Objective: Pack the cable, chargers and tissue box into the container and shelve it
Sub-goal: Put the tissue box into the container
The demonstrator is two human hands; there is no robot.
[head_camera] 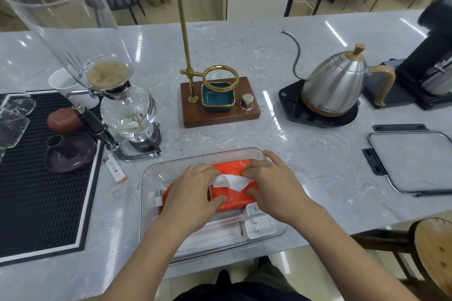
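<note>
A clear plastic container (156,173) sits at the counter's near edge. Inside it lies an orange tissue pack (234,197) with a white tissue sticking out of its top. My left hand (193,190) grips the pack's left end and my right hand (271,183) grips its right end. Two white chargers (259,227) lie in the container's near right corner, just below my right hand. A white cable (220,230) runs along the container's front, and a USB plug (156,197) shows at the left.
The container's lid (411,159) lies flat at the right. A siphon coffee maker (127,110), a brass dripper stand (217,100) and a steel kettle (335,88) stand behind the container. A black mat (36,190) is left, a small orange-and-white lighter (115,170) beside it. A wooden stool (433,249) is near right.
</note>
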